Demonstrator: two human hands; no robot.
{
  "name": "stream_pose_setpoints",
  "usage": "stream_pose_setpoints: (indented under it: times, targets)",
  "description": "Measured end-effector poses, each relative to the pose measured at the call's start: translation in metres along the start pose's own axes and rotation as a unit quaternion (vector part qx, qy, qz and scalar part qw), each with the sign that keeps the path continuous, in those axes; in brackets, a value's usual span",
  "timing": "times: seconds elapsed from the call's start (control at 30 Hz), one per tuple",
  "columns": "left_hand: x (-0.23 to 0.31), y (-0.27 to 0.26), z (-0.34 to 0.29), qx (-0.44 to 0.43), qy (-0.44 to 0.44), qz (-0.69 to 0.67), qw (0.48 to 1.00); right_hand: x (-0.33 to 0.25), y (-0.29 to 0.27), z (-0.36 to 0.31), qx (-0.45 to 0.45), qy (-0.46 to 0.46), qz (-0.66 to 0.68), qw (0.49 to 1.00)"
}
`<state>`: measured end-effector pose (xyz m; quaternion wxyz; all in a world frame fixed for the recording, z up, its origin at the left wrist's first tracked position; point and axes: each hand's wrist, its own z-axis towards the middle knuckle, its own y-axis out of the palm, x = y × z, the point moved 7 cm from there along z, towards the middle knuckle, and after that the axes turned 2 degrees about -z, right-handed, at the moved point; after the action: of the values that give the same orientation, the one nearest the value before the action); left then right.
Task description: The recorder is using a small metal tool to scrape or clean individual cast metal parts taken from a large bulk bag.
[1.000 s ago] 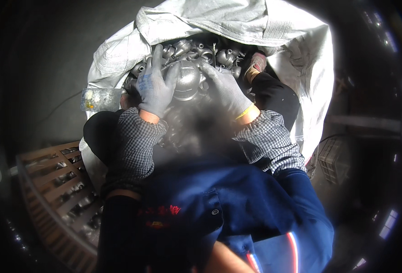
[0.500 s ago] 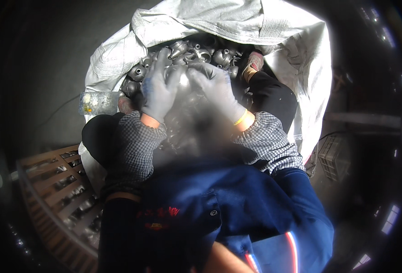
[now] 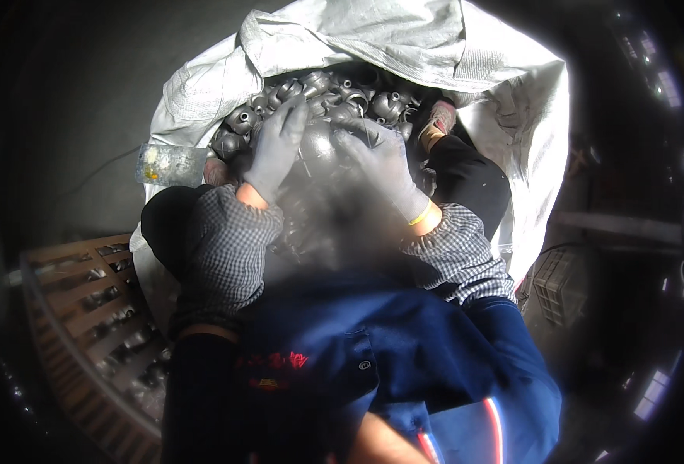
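Note:
A rounded, shiny grey metal part [image 3: 322, 145] is between my two gloved hands, its lower side lost in blur. My left hand [image 3: 280, 147] lies along its left side, fingers stretched upward and pressed on it. My right hand [image 3: 384, 158] has bent fingers closed against its right side. A thin bright sliver shows by the left palm; I cannot tell what it is. Several similar grey metal castings [image 3: 322, 83] with round bodies and short necks lie heaped just beyond, inside a large white woven sack [image 3: 202, 89].
My legs reach into the sack, with a shoe [image 3: 441, 120] beside the heap at right. A clear plastic piece [image 3: 170, 165] lies on the sack's left rim. A brown slatted crate [image 3: 98, 309] holding metal parts stands lower left; a pale crate [image 3: 560, 286] is at right.
The sack and heap have shifted slightly right and down in the picture. Both hands stay around the rounded metal part, and the right hand has turned a little.

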<state>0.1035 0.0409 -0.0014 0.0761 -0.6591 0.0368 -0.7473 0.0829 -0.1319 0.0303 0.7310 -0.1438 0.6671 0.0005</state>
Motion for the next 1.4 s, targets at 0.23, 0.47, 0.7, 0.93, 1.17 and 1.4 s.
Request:
stream_pose_setpoints:
  times: [0.23, 0.47, 0.7, 0.93, 1.17, 1.4]
  targets:
    - [0.001, 0.015, -0.005, -0.144, -0.098, -0.133, 0.976, -0.009, -0.001, -0.005, -0.044, -0.038, -0.009, 0.998]
    - [-0.013, 0.010, -0.001, -0.047, -0.148, -0.188, 0.970, -0.020, 0.001, -0.002, -0.084, -0.100, -0.068, 0.989]
    - [-0.004, 0.010, -0.006, 0.004, -0.087, -0.208, 0.974, -0.003, -0.002, -0.001, -0.093, 0.082, 0.034, 0.992]
    - [0.054, 0.003, -0.016, 0.083, 0.159, 0.101, 0.979, -0.011, -0.014, 0.008, -0.042, -0.059, -0.029, 0.997]
    - [0.032, -0.004, -0.006, 0.016, -0.005, -0.158, 0.987, 0.006, -0.021, 0.014, -0.045, 0.073, 0.194, 0.977]
    - [0.047, 0.019, -0.029, -0.178, -0.095, -0.217, 0.955, 0.011, -0.021, 0.020, -0.069, 0.075, 0.188, 0.977]
